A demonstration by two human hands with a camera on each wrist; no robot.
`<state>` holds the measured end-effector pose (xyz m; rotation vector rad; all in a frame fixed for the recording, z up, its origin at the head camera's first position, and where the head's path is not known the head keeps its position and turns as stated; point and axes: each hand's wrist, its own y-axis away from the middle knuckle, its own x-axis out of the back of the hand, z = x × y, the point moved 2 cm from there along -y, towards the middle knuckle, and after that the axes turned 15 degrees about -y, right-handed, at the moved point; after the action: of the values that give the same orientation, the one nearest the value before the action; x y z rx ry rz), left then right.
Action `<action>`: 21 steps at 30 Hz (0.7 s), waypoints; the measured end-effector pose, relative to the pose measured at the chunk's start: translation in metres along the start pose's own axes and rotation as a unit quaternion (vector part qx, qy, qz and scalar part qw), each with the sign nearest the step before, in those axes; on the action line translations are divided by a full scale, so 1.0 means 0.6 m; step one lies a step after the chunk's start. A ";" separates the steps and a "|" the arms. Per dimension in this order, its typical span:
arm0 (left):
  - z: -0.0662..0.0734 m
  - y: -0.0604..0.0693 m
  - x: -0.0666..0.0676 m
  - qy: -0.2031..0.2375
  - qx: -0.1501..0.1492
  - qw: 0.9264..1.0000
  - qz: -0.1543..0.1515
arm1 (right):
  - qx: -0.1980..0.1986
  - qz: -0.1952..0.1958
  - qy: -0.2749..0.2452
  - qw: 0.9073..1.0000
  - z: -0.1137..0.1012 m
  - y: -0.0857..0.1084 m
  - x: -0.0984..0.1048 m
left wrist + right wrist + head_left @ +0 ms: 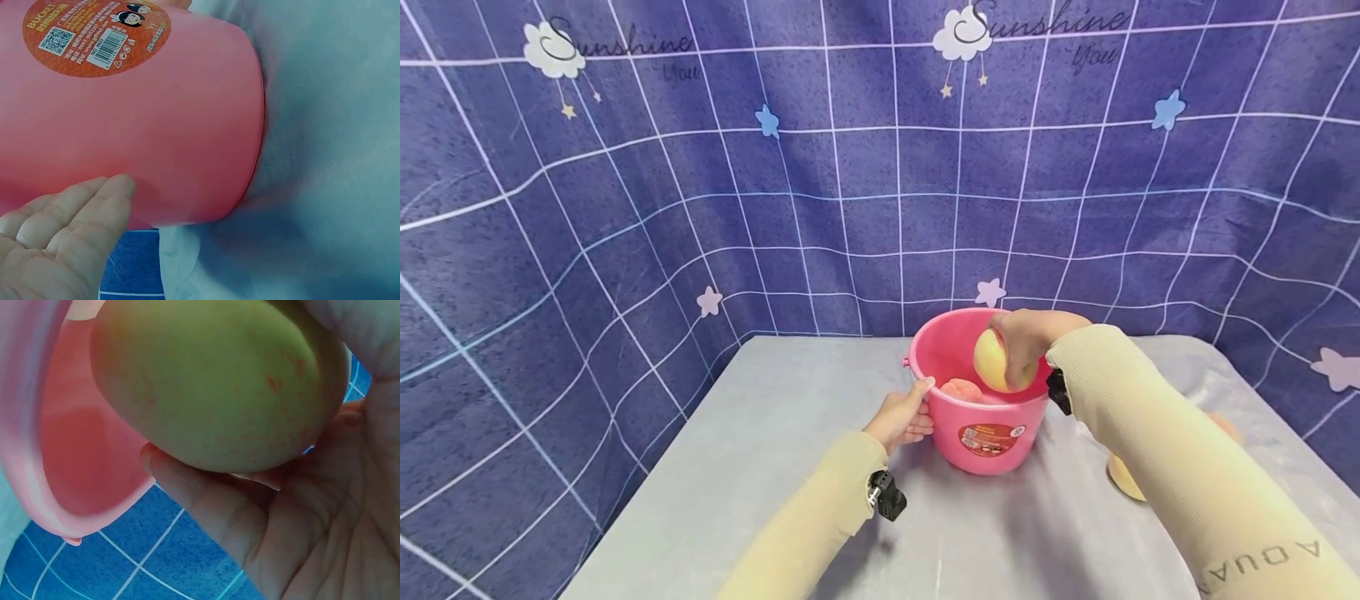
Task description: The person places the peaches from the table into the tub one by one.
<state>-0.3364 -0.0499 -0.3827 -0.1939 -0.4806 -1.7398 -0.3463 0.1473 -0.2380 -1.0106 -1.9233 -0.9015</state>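
A pink bucket (985,433) with an orange label stands upright on the table. The left hand (904,419) grips its left rim, thumb over the edge and fingers against the outer wall; in the left wrist view those fingers (94,206) lie along the bucket's side (169,137). A pale yellow round fruit (991,360) is held by the right hand (1028,337) at the bucket's opening. In the right wrist view the fruit (212,381) shows red specks, with fingers (206,494) curled round it. Inside the bucket lies a pinkish round item (962,389).
To the right of the bucket, a yellowish object (1126,479) and a peach-coloured one (1225,427) are partly hidden by the right sleeve (1165,450). A grey-white cloth (752,450) covers the table, and a blue gridded curtain (850,167) hangs behind and at the sides.
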 end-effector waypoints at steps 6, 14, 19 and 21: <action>-0.001 0.003 -0.008 0.002 0.002 1.000 0.002 | 0.009 -0.008 -0.014 1.000 0.010 -0.002 0.000; -0.003 0.001 -0.004 0.007 0.000 1.000 0.005 | 0.004 -0.003 0.012 1.000 -0.011 -0.002 -0.001; -0.003 0.002 -0.003 0.008 0.001 1.000 0.001 | -0.003 -0.006 0.015 1.000 -0.013 -0.005 -0.003; -0.003 0.002 -0.002 0.005 0.002 1.000 0.004 | -0.007 -0.008 0.012 1.000 -0.011 -0.007 -0.005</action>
<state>-0.3347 -0.0496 -0.3844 -0.1835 -0.4763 -1.7314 -0.3469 0.1390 -0.2383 -0.9899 -1.9099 -0.9326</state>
